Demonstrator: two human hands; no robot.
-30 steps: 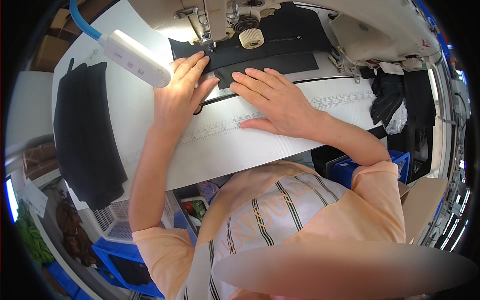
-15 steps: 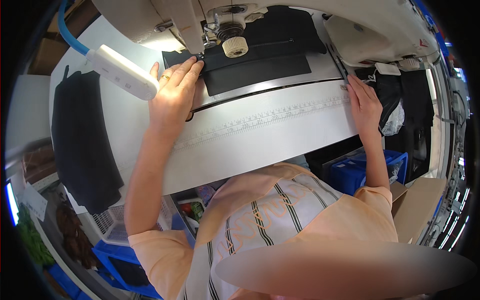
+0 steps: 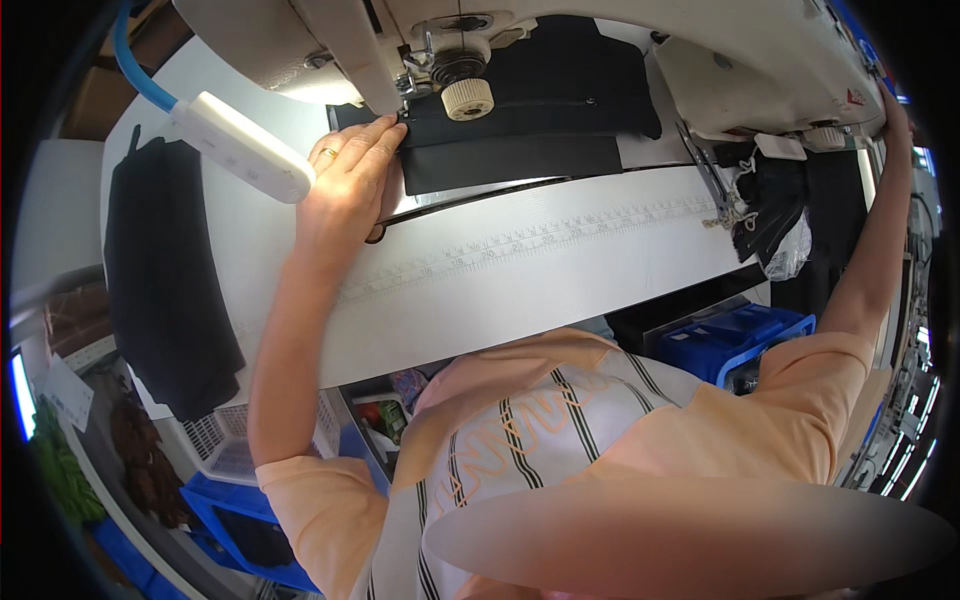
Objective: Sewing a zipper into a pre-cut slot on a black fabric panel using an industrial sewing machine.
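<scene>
My left hand [image 3: 342, 180], wearing a ring, lies with extended fingers on black fabric [image 3: 550, 85] just left of the presser foot [image 3: 405, 100] of the sewing machine [image 3: 760, 70]. The fabric has a zipper along it and a flat black strip [image 3: 510, 165] at its near edge. My right hand [image 3: 893, 115] is raised at the far right, against the machine's right end; its fingers are mostly hidden. A metal hand tool [image 3: 708, 170], like scissors or tweezers, lies beside the machine base with some cord near it.
A lamp [image 3: 245, 150] hangs over my left hand. A black fabric stack [image 3: 170, 280] lies at the left of the white table [image 3: 500, 280], which bears a printed ruler. Black pieces and plastic [image 3: 785, 240] lie at the right. Blue crates [image 3: 730, 340] and a white basket [image 3: 225, 435] sit below.
My right hand has left the fabric, passed the metal tool by the machine base, and moved up to the machine's far right end. My left hand stays on the fabric near the presser foot.
</scene>
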